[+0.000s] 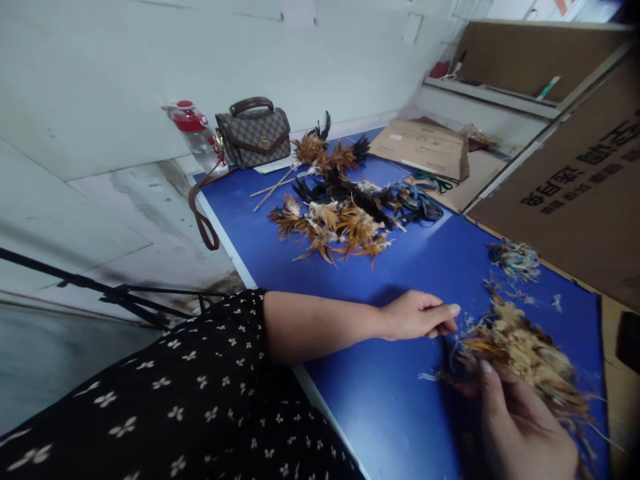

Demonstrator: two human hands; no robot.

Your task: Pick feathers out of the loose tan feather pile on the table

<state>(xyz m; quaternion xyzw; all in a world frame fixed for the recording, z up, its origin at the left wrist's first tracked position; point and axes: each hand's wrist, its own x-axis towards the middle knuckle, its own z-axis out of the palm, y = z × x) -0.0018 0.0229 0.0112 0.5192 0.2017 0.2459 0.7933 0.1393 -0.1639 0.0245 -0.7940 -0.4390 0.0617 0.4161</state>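
The right hand (520, 427) pinches a feather bundle (525, 353) near the bench's (400, 413) right edge. The left hand (417, 315), fingers curled and holding nothing, rests beside it. Carton (575, 193) lettering is unreadable; the bench's middle lies open.

upside-down printed characters on the cardboard box (575, 193), perhaps chinese, too blurred to read.
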